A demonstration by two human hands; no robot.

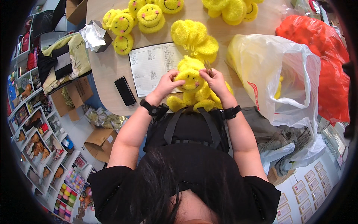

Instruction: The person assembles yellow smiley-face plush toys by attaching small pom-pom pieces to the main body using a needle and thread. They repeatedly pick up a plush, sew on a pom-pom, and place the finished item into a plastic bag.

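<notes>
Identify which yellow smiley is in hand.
The yellow smiley between the left hand and right hand, by the table's near edge. The other smileys in view lie farther off, touched by neither hand.

Left side: bare tabletop point(109, 71) lies left of the notebook point(144, 71); the phone point(125, 91) obstructs its near end. Right side: the white plastic bag point(268, 48) blocks outward travel. Ahead of the right hand point(216, 82), yellow plush pieces point(190, 33) obstruct. Clearance behind the bag cannot be confirmed.
</notes>
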